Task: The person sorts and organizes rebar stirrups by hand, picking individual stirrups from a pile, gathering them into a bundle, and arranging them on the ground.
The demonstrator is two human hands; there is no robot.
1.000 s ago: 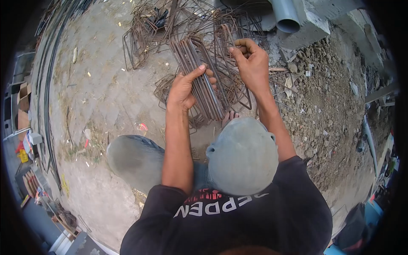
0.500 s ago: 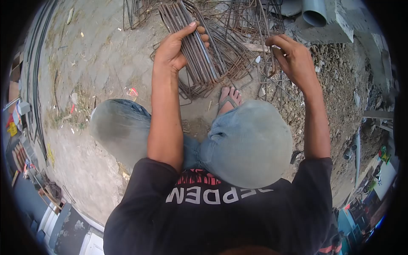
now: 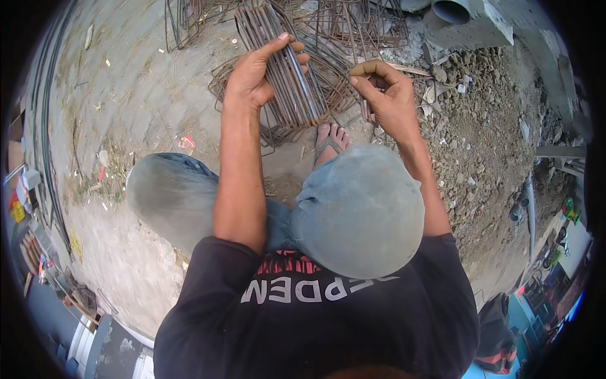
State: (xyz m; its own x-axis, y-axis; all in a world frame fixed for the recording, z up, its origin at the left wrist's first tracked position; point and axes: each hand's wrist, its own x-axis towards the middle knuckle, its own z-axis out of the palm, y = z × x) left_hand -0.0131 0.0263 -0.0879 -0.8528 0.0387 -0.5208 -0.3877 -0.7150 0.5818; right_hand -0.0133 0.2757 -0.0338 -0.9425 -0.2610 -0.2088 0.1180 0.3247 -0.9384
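My left hand [image 3: 255,72] is closed around a stacked bundle of bent steel stirrups [image 3: 295,88], its thumb lying across the top bars. The bundle is tilted, and one bar in it looks shinier than the rusty others. Just to the right, my right hand [image 3: 392,98] pinches a single rusty stirrup [image 3: 365,112] between thumb and curled fingers. Part of that stirrup is hidden by the fingers. Beneath and behind the bundle lies a loose pile of stirrups [image 3: 338,82] on the ground.
More bent steel frames [image 3: 183,25] lie at the far left of the pile. A grey pipe [image 3: 451,11] and a concrete block [image 3: 495,25] stand at the upper right. Rubble [image 3: 486,126] covers the right side. My sandalled foot [image 3: 331,140] is close below the bundle.
My right hand has moved left, bringing the single stirrup nearer to the bundle. My left hand keeps its hold with little movement, and the view has shifted slightly.
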